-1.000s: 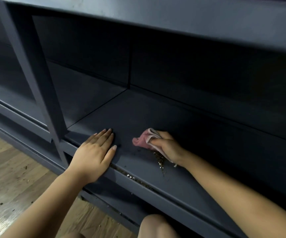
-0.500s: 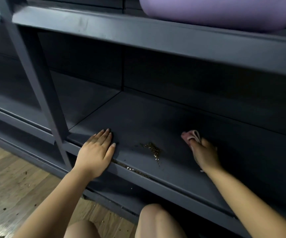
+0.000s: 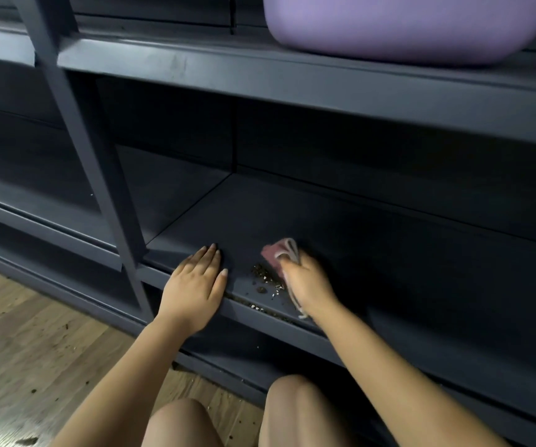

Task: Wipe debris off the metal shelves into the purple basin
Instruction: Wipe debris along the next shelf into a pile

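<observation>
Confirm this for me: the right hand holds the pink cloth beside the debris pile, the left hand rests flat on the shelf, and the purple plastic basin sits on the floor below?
Not quite. The head view shows the purple plastic basin on the shelf above, not the floor. The rest holds: the right hand grips the pink cloth beside the debris pile, and the left hand rests flat on the dark metal shelf.

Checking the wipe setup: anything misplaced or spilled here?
Yes. The purple basin sits on the shelf above, not under the debris beside the pink cloth in the right hand. Crumbs already lie in the front lip groove and on the wooden floor.
</observation>
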Motion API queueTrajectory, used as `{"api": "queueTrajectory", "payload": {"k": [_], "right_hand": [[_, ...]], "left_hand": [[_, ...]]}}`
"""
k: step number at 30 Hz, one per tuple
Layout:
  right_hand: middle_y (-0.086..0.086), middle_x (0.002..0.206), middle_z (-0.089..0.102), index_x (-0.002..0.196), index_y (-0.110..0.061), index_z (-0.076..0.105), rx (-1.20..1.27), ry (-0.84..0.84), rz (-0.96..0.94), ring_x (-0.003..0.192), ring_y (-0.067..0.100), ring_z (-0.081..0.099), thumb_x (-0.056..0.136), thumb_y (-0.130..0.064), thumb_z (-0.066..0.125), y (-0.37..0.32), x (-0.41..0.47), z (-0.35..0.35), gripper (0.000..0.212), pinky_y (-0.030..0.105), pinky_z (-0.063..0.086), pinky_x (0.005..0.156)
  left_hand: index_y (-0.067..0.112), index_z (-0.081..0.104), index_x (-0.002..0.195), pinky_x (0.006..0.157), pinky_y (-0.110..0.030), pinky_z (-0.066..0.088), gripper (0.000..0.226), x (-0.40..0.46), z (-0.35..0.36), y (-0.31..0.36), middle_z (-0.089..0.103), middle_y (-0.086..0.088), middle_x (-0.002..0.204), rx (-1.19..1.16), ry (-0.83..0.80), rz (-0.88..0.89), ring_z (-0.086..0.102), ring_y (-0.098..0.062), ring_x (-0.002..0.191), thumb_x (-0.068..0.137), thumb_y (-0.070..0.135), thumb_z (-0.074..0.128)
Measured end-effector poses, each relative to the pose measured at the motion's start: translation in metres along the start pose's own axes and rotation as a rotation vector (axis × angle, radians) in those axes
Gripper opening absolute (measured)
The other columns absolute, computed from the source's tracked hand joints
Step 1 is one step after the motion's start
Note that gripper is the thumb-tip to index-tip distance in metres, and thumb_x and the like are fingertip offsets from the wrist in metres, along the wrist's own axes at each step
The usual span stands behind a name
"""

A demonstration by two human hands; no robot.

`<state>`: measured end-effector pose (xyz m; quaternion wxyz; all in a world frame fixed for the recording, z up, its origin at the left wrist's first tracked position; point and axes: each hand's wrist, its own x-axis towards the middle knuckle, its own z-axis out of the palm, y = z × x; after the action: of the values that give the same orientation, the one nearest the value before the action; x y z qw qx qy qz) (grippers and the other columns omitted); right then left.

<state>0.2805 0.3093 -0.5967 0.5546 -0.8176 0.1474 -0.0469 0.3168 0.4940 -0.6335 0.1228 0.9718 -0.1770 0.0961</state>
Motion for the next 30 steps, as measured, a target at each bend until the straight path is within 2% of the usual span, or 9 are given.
{"api": "queueTrajectory", "payload": {"k": [2, 4, 6, 10, 15, 19, 22, 26, 30], "right_hand": [[0.01, 0.114, 0.063, 0.114, -0.015, 0.06, 0.049, 0.108, 0.068, 0.102, 0.025, 0.059, 0.094, -0.038, 0.05, 0.004, 0.004, -0.019, 0.032, 0.03, 0.042, 0.082], [0.011, 0.11, 0.063, 0.108, -0.015, 0.059, -0.045, 0.227, 0.089, 0.103, 0.029, 0.057, 0.093, -0.045, 0.049, 0.014, 0.006, -0.04, 0.035, 0.035, 0.044, 0.086], [0.009, 0.105, 0.061, 0.104, -0.015, 0.058, -0.177, 0.256, 0.103, 0.105, 0.031, 0.055, 0.094, -0.05, 0.045, 0.021, 0.003, -0.05, 0.038, 0.038, 0.043, 0.091], [0.013, 0.12, 0.059, 0.113, -0.013, 0.057, -0.347, 0.223, 0.065, 0.114, 0.033, 0.05, 0.098, -0.041, 0.041, 0.017, 0.003, -0.031, 0.035, 0.038, 0.031, 0.097], [0.01, 0.116, 0.061, 0.114, -0.013, 0.058, -0.349, 0.169, -0.07, 0.109, 0.029, 0.053, 0.096, -0.032, 0.046, 0.002, -0.004, 0.013, 0.029, 0.031, 0.036, 0.086], [0.008, 0.116, 0.062, 0.113, -0.014, 0.058, -0.378, 0.112, -0.155, 0.109, 0.026, 0.054, 0.097, -0.029, 0.046, -0.006, -0.009, 0.033, 0.026, 0.032, 0.038, 0.088], [0.006, 0.119, 0.061, 0.118, -0.015, 0.056, -0.421, 0.085, -0.173, 0.111, 0.024, 0.053, 0.098, -0.029, 0.044, -0.006, -0.007, 0.034, 0.027, 0.029, 0.033, 0.084], [0.004, 0.114, 0.063, 0.117, -0.019, 0.055, -0.496, 0.033, -0.201, 0.104, 0.021, 0.057, 0.098, -0.028, 0.043, -0.007, -0.005, 0.025, 0.025, 0.026, 0.035, 0.075], [0.003, 0.11, 0.065, 0.115, -0.022, 0.056, -0.551, 0.006, -0.234, 0.102, 0.022, 0.059, 0.098, -0.03, 0.042, -0.011, -0.001, 0.021, 0.024, 0.029, 0.039, 0.076]], "left_hand": [[0.012, 0.021, 0.151, 0.113, -0.021, -0.003, 0.096, 0.0, 0.0, -0.001, 0.015, 0.0, 0.159, 0.002, -0.004, 0.006, 0.009, -0.013, 0.147, 0.074, 0.057, -0.016], [0.012, 0.021, 0.151, 0.112, -0.02, -0.005, 0.096, 0.001, 0.0, -0.002, 0.016, -0.001, 0.159, 0.003, -0.006, 0.01, 0.009, -0.013, 0.147, 0.075, 0.057, -0.016], [0.012, 0.02, 0.151, 0.111, -0.02, -0.006, 0.096, 0.001, 0.0, -0.004, 0.015, 0.0, 0.159, 0.007, -0.013, 0.02, 0.008, -0.013, 0.147, 0.075, 0.057, -0.016], [0.011, 0.019, 0.151, 0.111, -0.02, -0.007, 0.097, 0.002, -0.001, -0.003, 0.015, -0.001, 0.159, -0.003, -0.015, 0.028, 0.007, -0.014, 0.147, 0.074, 0.057, -0.016], [0.013, 0.015, 0.152, 0.108, -0.019, -0.012, 0.098, 0.0, -0.002, -0.001, 0.01, 0.001, 0.16, 0.016, -0.008, 0.015, 0.003, -0.012, 0.147, 0.072, 0.056, -0.021], [0.014, 0.013, 0.153, 0.108, -0.019, -0.014, 0.098, 0.002, -0.003, 0.001, 0.009, 0.002, 0.16, 0.025, -0.015, 0.003, 0.002, -0.012, 0.148, 0.071, 0.055, -0.022], [0.014, 0.012, 0.153, 0.108, -0.02, -0.013, 0.1, 0.0, -0.004, 0.0, 0.008, 0.002, 0.16, 0.029, -0.036, -0.003, 0.002, -0.012, 0.147, 0.072, 0.06, -0.025], [0.015, 0.012, 0.153, 0.108, -0.02, -0.015, 0.123, 0.001, -0.005, 0.001, 0.008, 0.002, 0.16, 0.035, -0.061, -0.015, 0.001, -0.011, 0.147, 0.057, 0.066, -0.047], [0.016, 0.006, 0.153, 0.11, -0.021, -0.015, 0.121, 0.001, -0.006, 0.002, 0.004, 0.003, 0.16, 0.047, -0.09, -0.029, -0.002, -0.011, 0.147, 0.056, 0.063, -0.048]]}}
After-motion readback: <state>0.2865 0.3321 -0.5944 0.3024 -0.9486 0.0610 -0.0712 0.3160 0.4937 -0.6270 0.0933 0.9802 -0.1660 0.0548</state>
